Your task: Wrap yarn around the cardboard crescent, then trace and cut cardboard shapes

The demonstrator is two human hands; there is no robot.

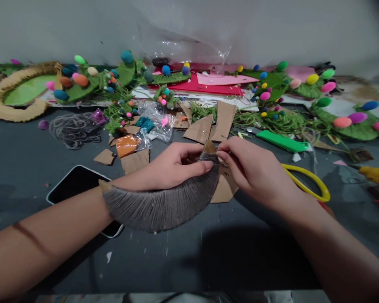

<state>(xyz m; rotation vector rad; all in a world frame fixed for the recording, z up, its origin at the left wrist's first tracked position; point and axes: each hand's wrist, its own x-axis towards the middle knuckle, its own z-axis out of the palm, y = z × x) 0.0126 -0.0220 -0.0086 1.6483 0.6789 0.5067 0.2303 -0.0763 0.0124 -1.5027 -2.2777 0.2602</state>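
A cardboard crescent wrapped in grey yarn (164, 206) is held above the dark table, its bare brown tips showing at both ends. My left hand (180, 166) is closed on it near the upper right tip, thumb on the yarn side. The crescent's other end crosses in front of my left wrist. My right hand (249, 164) pinches right beside that upper tip; whatever lies between its thumb and finger is too small to make out. Below and behind the hands is a cut cardboard piece (224, 189).
A phone (78, 185) lies under my left forearm. Loose grey yarn (71, 128) sits at left. Cardboard scraps (200, 129), a green cutter (282, 141) and a yellow handle loop (309, 181) lie about. Green leaf shapes with colourful balls (350, 122) line the back, beside a tan ring (15, 90).
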